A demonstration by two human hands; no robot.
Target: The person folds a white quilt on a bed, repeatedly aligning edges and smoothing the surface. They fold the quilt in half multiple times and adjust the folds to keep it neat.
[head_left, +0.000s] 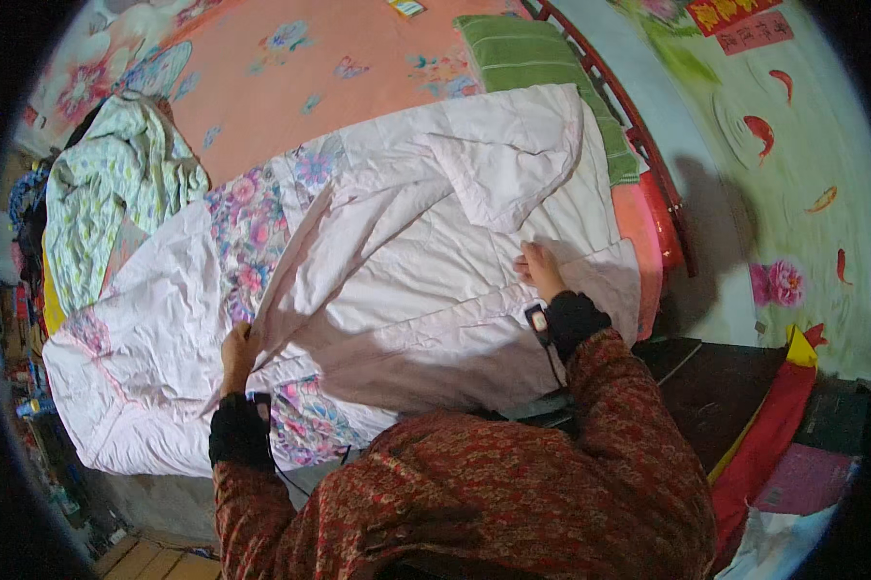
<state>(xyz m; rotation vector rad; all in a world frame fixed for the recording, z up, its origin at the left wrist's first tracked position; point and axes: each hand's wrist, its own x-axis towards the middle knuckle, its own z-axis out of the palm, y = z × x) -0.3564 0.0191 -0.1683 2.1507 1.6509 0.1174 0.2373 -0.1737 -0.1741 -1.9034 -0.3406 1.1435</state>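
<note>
A pale pink quilt cover (397, 280) with a floral lining lies spread across a bed. My left hand (236, 356) grips a folded edge of the quilt cover near its front, where the flowered side (252, 242) shows. My right hand (540, 270) presses on the cover near its right edge, fingers closed on the fabric. Both wrists wear dark cuffs with small devices, above red patterned sleeves.
The bed has an orange floral sheet (290, 77). A green and white crumpled cloth (116, 184) lies at the left. A green striped towel (542, 68) rests along the red bed rail (638, 135) at the right. Red and yellow fabric (783, 416) hangs lower right.
</note>
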